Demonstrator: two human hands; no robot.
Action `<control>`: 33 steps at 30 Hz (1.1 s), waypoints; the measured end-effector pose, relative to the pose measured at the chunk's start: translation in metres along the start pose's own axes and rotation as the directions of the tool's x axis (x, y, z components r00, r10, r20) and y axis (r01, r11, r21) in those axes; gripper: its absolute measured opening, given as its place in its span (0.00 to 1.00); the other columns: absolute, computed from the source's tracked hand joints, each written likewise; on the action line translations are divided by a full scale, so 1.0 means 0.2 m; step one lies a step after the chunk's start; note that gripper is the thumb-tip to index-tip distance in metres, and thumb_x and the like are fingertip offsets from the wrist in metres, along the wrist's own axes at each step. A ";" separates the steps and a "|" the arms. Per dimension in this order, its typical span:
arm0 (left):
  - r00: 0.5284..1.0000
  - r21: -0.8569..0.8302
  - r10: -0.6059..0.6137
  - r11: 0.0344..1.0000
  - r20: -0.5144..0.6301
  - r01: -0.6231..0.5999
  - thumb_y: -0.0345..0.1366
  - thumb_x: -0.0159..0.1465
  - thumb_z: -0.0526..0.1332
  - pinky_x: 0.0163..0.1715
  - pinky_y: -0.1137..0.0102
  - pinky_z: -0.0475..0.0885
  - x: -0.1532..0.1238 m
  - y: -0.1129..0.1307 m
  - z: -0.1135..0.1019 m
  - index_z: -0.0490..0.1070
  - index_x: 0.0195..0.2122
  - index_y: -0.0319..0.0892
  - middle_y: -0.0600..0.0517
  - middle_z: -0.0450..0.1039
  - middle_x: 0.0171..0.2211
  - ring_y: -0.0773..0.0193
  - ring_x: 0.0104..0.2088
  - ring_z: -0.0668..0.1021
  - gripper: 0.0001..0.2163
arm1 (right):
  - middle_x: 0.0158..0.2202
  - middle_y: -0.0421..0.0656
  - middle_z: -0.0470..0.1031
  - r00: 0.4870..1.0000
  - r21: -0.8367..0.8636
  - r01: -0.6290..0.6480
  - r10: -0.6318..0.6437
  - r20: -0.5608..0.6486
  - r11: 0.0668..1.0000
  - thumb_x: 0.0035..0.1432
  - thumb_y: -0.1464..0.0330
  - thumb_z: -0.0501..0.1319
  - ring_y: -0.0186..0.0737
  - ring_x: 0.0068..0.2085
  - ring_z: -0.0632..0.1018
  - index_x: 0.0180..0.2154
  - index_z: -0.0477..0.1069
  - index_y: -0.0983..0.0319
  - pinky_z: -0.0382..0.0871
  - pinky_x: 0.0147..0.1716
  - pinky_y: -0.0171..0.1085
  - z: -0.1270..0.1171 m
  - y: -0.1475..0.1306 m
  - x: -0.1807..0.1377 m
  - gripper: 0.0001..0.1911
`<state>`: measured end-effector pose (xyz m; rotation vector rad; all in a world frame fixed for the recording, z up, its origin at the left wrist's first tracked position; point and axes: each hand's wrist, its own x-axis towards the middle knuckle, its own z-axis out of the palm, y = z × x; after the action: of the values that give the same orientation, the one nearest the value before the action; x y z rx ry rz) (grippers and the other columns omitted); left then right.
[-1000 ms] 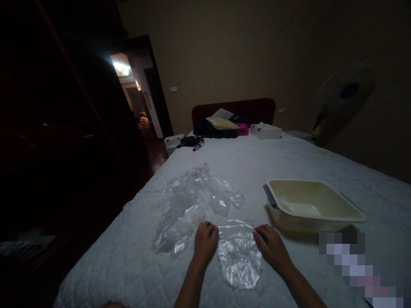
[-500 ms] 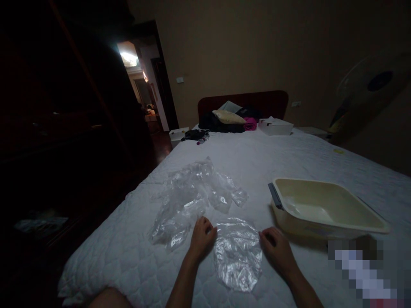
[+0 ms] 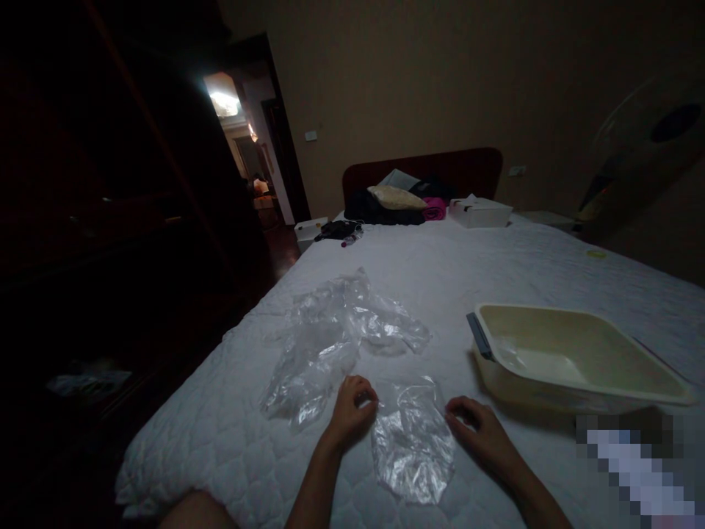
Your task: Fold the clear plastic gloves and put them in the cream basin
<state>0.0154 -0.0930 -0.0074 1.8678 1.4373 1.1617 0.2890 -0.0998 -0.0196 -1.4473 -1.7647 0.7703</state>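
A clear, wrinkled plastic bag (image 3: pixel 414 444) lies on the white quilted bed cover, between my two hands. My left hand (image 3: pixel 353 411) pinches its upper left edge between thumb and fingers. On the opposite side, my right hand (image 3: pixel 476 426) pinches the upper right edge the same way. Just beyond my left hand spreads a loose heap of clear plastic bags (image 3: pixel 324 345), crumpled together. To the right stands a cream plastic basin (image 3: pixel 529 389) with a grey handle; a bit of clear plastic seems to lie inside it.
The bed (image 3: pixel 181 433) fills the middle. Dark clothes, a pillow (image 3: pixel 396 197) and a pink roll (image 3: pixel 435 209) lie by the headboard, with a white box (image 3: pixel 480 213) beside them. A fan (image 3: pixel 675 121) stands at the right. A blurred patch covers the lower right.
The upper part of the bag between my hands looks straighter and narrower now. Both hands keep their pinch. The whole view has shifted slightly.
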 end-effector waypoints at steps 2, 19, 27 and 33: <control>1.000 -0.029 0.004 1.000 0.006 -0.003 0.28 0.50 0.56 0.40 0.68 0.65 0.00 -0.01 -0.01 0.69 0.24 0.41 0.52 0.67 0.30 0.62 0.36 0.69 0.04 | 0.32 0.45 0.75 1.000 0.043 -0.023 0.023 0.013 0.999 0.49 0.60 0.59 0.44 0.33 0.74 0.32 0.72 0.62 0.68 0.35 0.39 -0.01 -0.01 -0.01 0.12; 0.998 -0.060 0.050 0.997 0.023 -0.048 0.28 0.52 0.60 0.42 0.68 0.64 -0.02 -0.01 -0.02 0.71 0.26 0.42 0.51 0.69 0.31 0.62 0.37 0.71 0.03 | 0.27 0.42 0.73 0.996 0.164 0.018 -0.031 0.078 0.986 0.50 0.62 0.59 0.42 0.31 0.74 0.27 0.72 0.61 0.66 0.32 0.37 -0.04 -0.06 -0.01 0.09; 1.000 -0.100 0.024 0.995 0.012 -0.023 0.28 0.52 0.61 0.40 0.68 0.65 -0.02 0.00 -0.03 0.71 0.25 0.41 0.51 0.68 0.31 0.61 0.36 0.71 0.02 | 0.24 0.40 0.71 0.999 0.219 0.007 -0.014 0.032 0.976 0.48 0.64 0.60 0.39 0.28 0.72 0.24 0.70 0.62 0.65 0.29 0.35 -0.04 -0.05 0.00 0.08; 0.997 -0.164 0.051 0.985 -0.064 -0.061 0.25 0.50 0.60 0.38 0.68 0.66 -0.02 -0.02 -0.01 0.74 0.25 0.42 0.51 0.70 0.29 0.63 0.34 0.72 0.05 | 0.25 0.40 0.71 1.000 0.281 0.016 -0.014 -0.007 0.960 0.43 0.70 0.58 0.40 0.30 0.73 0.24 0.70 0.61 0.65 0.30 0.35 -0.05 -0.09 -0.01 0.03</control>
<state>0.0113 -0.0958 -0.0115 1.7826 1.2837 1.3319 0.2875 -0.1048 0.0014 -1.2430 -1.5856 0.9655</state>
